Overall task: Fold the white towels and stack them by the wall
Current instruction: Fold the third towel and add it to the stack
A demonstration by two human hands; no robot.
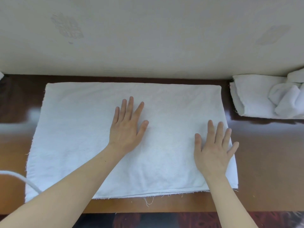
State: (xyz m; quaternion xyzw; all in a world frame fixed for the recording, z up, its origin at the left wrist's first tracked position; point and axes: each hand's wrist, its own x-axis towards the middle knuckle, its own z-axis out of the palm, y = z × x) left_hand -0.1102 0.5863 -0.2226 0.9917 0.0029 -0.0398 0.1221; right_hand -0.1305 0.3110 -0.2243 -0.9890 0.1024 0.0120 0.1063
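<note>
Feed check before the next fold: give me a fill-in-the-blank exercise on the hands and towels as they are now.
1. The left hand and right hand lie palm-____ on the spread towel.
2. The hand nearer the wall is the ____ one.
3. On the table, the towel pile sits against the wall at the ____ end.
Missing words: down; left; right.

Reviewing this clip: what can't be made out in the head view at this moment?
- Pile of towels by the wall: cut off by the right edge, so count and extent are unknown.
- White scrap: mostly past the left edge, unidentifiable.
- White cord: one end runs off the left edge, the other goes behind the left forearm.
- Flat towel: layer count unclear; left hand and right hand cover parts of it.
</note>
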